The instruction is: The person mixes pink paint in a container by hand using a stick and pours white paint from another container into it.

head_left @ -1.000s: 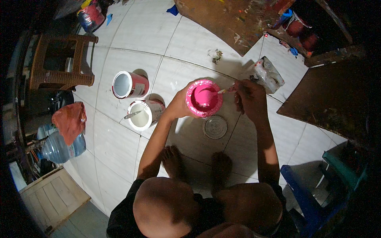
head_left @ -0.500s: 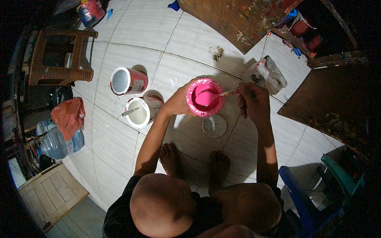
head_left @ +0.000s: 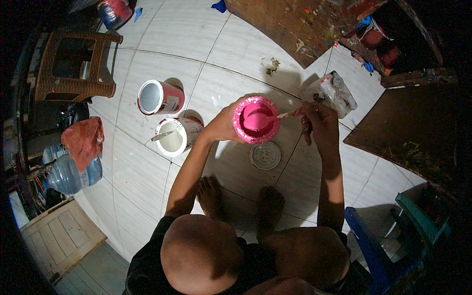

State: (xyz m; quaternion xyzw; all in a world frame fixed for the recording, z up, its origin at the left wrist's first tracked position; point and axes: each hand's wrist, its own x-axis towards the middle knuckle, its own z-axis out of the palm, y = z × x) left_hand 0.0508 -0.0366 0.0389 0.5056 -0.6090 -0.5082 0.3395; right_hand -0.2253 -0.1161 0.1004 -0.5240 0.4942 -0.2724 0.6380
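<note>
My left hand (head_left: 222, 124) is closed round the side of a pot of pink paint (head_left: 238, 129), which has a smeared pink rim and is held above the floor. In my right hand (head_left: 320, 123) is the paint-stained handle of a spoon (head_left: 285, 115). Its pink-coated bowl is over the pot's mouth, inside the rim as seen from above; how deep it sits I cannot tell. Left of the pot stands a can of white paint (head_left: 188, 147) with a metal blade or handle (head_left: 163, 135) leaning in it. Behind that is a red-sided open can (head_left: 173, 100).
A round clear lid (head_left: 266, 155) lies on the tiles below the pot. To the right are a stained clear container (head_left: 334, 93), a brown board (head_left: 388, 123) and a blue plastic stool or chair (head_left: 366, 246). At left are a brown stool (head_left: 44, 91) and a large water bottle (head_left: 73, 174).
My right hand and the spoon have shifted slightly to the right, and the pot a little the same way. Both hands keep their hold.
</note>
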